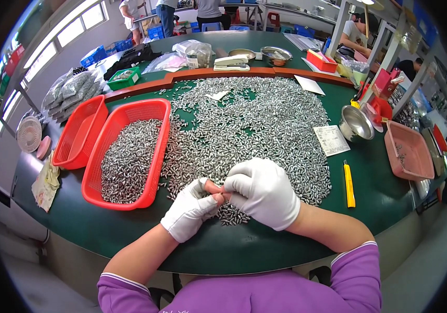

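A wide pile of small shiny silver metal pieces with tapered ends (270, 125) spreads over the green table in front of me. My left hand (189, 208) wears a white glove with the thumb and a fingertip bare. It is closed in a pinch at the near edge of the pile. Fully gloved in white, my right hand (266, 194) is closed too, its fingertips meeting the left ones. Whatever sits between the fingertips is too small and covered to name. To the left stands a red plastic basket (164, 148) holding many more of the silver pieces.
Another red basket (63, 156) stands farther left, near bagged parts (75, 88). A brown wooden strip (181, 75) borders the pile's far side. To the right are a paper slip (332, 140), yellow cutter (348, 185), metal bowl (356, 123) and pink tray (410, 169). People work beyond.
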